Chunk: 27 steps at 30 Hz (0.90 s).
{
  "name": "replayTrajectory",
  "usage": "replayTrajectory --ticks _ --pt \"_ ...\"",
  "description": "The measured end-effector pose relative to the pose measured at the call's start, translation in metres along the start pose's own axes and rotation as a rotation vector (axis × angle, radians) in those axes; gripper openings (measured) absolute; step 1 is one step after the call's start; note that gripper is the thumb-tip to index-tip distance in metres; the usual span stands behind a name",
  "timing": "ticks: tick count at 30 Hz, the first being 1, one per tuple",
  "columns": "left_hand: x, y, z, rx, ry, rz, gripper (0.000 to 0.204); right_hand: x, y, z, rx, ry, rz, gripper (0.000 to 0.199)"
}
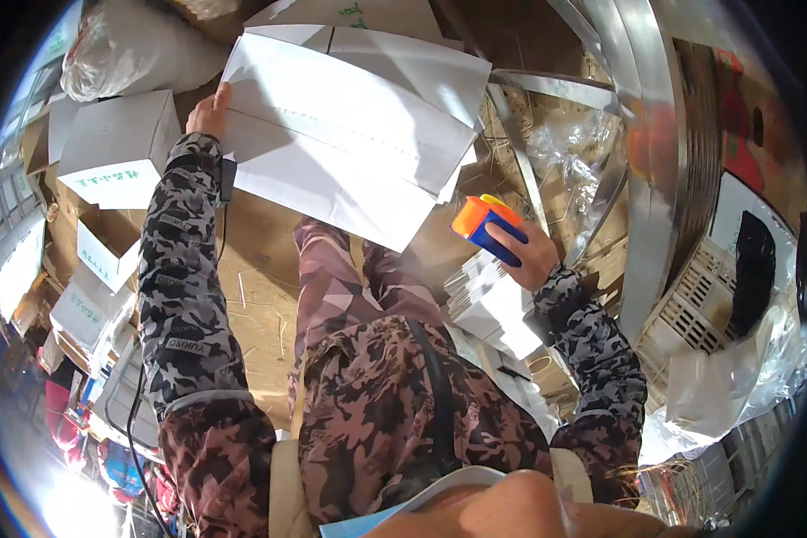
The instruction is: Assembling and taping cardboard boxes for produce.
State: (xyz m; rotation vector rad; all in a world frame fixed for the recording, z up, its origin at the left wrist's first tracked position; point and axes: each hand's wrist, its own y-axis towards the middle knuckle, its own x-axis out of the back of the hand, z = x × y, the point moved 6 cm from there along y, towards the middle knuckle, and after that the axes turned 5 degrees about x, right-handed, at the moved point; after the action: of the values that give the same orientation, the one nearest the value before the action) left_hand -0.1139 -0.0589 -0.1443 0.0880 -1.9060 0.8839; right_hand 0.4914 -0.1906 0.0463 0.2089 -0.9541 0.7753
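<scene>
A big white cardboard box point(350, 117) fills the middle of the view, lying in front of the person's knees with its flaps folded toward each other and a seam running along the top. No tape shows on that seam, so by the look of it the box is folded up but not yet sealed; closing it appears to be what is left.

To the left stands a stack of smaller white boxes point(117, 148), some shut and one open-topped below them, which look already made up. Above them lies a clear plastic bag point(125, 45) stuffed with something pale. On the right, shiny metal rails point(646, 134) curve down the frame, with crumpled clear wrapping beside them and a white plastic crate point(699, 296) lower down. Near the right knee sits a pile of flat white sheets point(493, 305), perhaps unfolded boxes waiting their turn.

The hands are well apart. The left hand point(208, 112) lies flat, fingers spread, pressed on the left edge of the big box. The right hand point(531, 253) is clamped around an orange and blue tape dispenser point(486, 224), held in the air just beside the box's lower right corner, not touching it.
</scene>
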Motion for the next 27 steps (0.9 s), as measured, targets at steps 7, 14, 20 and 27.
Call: replayTrajectory --ticks 7,14,20,27 --pt "-0.002 0.002 0.009 -0.074 0.041 -0.029 0.088 -0.035 -0.005 -0.017 -0.04 0.026 0.146 0.082" --pt "-0.009 -0.01 -0.033 -0.106 0.076 -0.068 0.073 -0.05 -0.01 -0.054 0.032 -0.017 0.005 0.077" --pt "-0.03 -0.04 -0.062 0.011 -0.072 0.094 0.066 -0.091 -0.086 -0.124 -0.107 -0.223 0.192 0.082" --pt "0.011 -0.097 -0.137 -0.348 0.114 0.045 0.063 -0.115 0.025 -0.092 -0.373 -0.204 0.323 0.044"
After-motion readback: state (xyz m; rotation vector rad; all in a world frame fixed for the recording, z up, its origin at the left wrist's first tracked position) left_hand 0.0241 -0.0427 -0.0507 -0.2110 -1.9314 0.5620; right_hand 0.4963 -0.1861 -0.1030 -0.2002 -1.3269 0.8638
